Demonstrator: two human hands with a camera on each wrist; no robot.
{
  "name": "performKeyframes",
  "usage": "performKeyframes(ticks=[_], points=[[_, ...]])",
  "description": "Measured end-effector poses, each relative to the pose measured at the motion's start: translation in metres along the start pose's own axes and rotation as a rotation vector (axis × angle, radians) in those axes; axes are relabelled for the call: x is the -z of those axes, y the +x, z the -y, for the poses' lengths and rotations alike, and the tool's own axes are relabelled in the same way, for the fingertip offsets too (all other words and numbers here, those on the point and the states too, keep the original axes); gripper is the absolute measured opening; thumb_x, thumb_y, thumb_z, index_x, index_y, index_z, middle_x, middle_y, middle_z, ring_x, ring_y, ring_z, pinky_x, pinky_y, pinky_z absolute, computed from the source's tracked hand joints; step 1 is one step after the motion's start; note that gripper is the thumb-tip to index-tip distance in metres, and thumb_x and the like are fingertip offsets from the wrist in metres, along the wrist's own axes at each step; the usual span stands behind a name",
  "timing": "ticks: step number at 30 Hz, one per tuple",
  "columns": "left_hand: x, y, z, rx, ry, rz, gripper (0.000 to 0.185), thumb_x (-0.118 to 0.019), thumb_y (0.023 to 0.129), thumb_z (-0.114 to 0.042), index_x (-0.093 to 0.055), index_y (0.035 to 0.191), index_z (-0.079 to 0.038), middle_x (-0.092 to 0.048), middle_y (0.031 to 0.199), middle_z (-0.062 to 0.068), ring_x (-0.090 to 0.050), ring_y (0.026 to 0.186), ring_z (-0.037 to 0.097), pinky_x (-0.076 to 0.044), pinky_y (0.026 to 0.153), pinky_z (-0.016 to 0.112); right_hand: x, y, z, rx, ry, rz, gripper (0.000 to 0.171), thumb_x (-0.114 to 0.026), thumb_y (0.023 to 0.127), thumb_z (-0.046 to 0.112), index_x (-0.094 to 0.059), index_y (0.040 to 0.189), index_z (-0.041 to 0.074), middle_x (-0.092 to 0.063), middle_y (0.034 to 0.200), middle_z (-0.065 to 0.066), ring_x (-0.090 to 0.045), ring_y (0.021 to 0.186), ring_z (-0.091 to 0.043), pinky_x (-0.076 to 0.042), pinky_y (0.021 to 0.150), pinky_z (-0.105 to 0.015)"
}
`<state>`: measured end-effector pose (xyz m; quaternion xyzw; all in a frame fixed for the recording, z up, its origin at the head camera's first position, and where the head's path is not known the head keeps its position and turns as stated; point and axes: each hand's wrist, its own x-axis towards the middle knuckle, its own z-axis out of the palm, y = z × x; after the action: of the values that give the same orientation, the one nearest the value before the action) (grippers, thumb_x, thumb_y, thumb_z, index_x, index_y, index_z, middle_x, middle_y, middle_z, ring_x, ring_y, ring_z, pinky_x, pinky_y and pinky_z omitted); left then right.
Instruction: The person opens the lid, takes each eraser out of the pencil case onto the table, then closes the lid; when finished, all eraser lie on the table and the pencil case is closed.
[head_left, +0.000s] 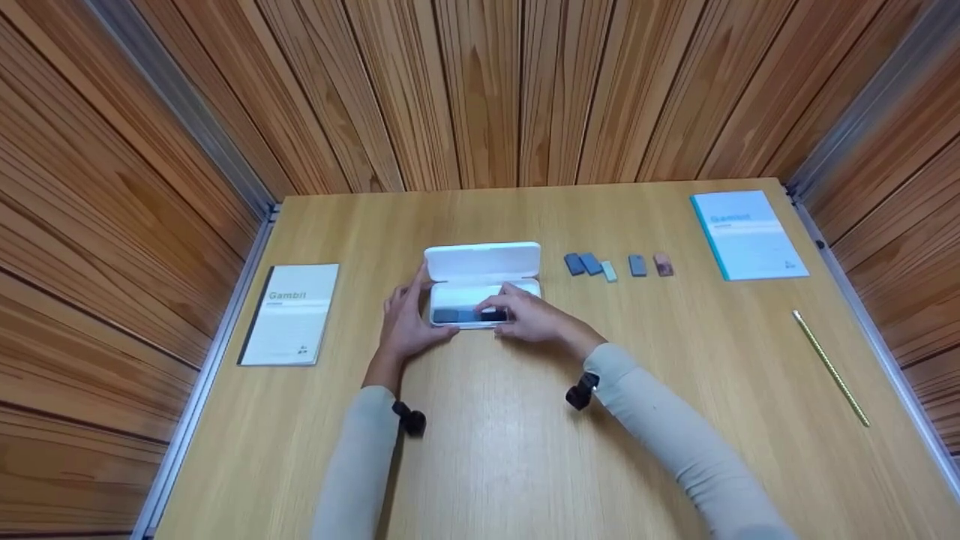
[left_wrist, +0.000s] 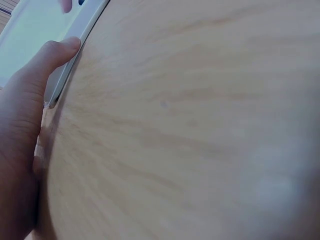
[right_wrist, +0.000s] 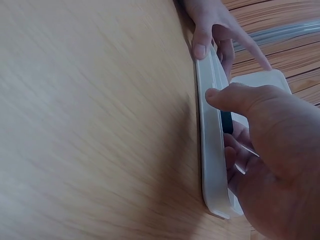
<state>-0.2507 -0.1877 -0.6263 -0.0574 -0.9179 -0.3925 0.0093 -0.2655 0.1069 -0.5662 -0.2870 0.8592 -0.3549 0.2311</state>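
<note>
I see left hand [head_left: 405, 319] steadying open white case [head_left: 484, 262] — right hand [head_left: 529, 315] fingers inside, holding dark piece [head_left: 469, 316].

Left hand [head_left: 405, 319] spread flat (fingers straight), right hand [head_left: 529, 315] curled downward.

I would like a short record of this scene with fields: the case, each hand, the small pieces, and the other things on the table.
case: white case, lid open, on the wooden table
left hand: left hand touches the case's left end, thumb at its front edge
right hand: right hand reaches into the case, fingers on a dark piece inside
small pieces: five small blocks in a row right of the case
other: white booklet on the left, blue booklet far right, gold pencil on the right
</note>
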Motion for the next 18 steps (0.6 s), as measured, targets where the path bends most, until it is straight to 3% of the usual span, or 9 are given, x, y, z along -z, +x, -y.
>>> performKeyframes(ticks=[4,12,18], points=[[0.000,0.000,0.000,0.027,-0.004,0.004,0.137,-0.098,0.076,-0.060,-0.009,0.180,-0.048,-0.059,0.169,0.001,-0.042,0.152,0.036,-0.033,0.130,0.065,0.002,0.000,0.000,0.003,-0.015,0.012,0.037,-0.069,0.112,0.016,-0.074,0.147,0.027,-0.057,0.138,-0.014,-0.055,0.125,-0.029,-0.046,0.109,-0.047],[0.000,0.001,0.000,0.041,-0.008,0.012,0.139,-0.097,0.074,-0.062,-0.009,0.181,-0.046,-0.058,0.170,-0.001,-0.038,0.157,0.037,-0.031,0.133,0.070,0.006,0.002,-0.004,0.006,0.049,-0.018,0.036,-0.069,0.111,0.011,-0.067,0.145,0.022,-0.067,0.141,-0.014,-0.064,0.130,-0.033,-0.052,0.119,-0.058],[0.000,0.002,0.000,0.032,-0.003,0.009,0.140,-0.098,0.074,-0.059,-0.010,0.182,-0.044,-0.060,0.168,-0.001,-0.040,0.154,0.037,-0.031,0.132,0.068,0.009,0.001,-0.010,-0.006,0.126,-0.082,0.036,-0.066,0.111,0.007,-0.064,0.145,0.020,-0.072,0.134,-0.015,-0.068,0.124,-0.032,-0.056,0.114,-0.055]])
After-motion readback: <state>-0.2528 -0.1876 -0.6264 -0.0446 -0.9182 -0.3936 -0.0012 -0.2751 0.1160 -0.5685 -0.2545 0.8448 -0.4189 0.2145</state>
